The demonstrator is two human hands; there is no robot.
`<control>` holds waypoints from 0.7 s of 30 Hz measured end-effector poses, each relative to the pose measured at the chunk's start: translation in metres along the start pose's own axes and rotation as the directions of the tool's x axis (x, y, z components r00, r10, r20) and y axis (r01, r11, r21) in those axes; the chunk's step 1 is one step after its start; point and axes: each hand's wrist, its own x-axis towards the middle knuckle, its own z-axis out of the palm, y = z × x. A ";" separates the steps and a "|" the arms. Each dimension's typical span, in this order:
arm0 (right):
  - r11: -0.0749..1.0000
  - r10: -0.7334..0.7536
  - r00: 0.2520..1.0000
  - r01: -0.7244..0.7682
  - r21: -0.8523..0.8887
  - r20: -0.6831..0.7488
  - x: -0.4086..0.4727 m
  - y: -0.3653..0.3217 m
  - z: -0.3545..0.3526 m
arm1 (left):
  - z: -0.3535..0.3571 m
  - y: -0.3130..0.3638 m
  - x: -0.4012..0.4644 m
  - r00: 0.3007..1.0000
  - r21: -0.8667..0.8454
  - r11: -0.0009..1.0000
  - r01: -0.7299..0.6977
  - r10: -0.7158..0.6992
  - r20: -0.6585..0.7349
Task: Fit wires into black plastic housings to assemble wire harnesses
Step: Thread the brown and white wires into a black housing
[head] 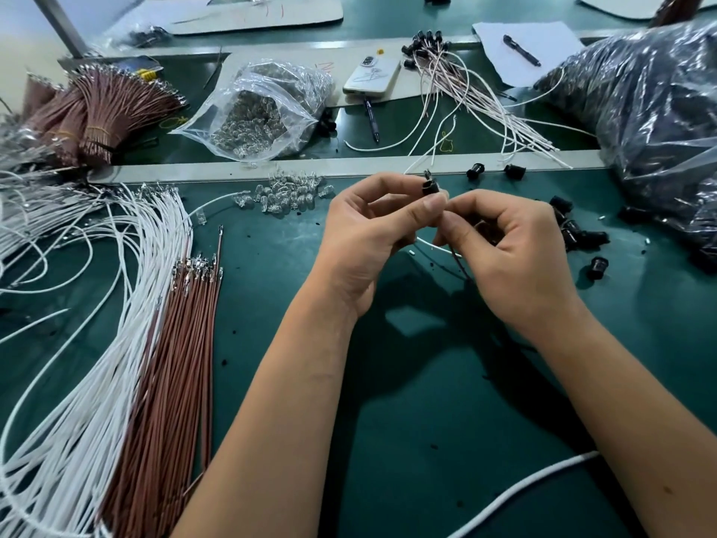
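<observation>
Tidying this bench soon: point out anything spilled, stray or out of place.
Clear bulbs lie spilled loose on the green mat, outside their plastic bag. Black housings are scattered right of the hands, and one brown wire lies apart from its pile. A phone sits among finished harnesses. Nothing looks damaged.

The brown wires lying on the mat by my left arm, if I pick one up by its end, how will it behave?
The brown wires look thin and long, so one would probably droop rather than stay straight. They lie packed side by side, so neighbours may drag along. The metal terminals at their ends look small and might snag each other.
</observation>
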 end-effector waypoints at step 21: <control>0.995 -0.045 0.998 0.048 0.086 -0.044 0.001 0.006 0.000 | -0.006 -0.003 0.003 0.975 -0.089 0.981 -0.172 0.183 0.126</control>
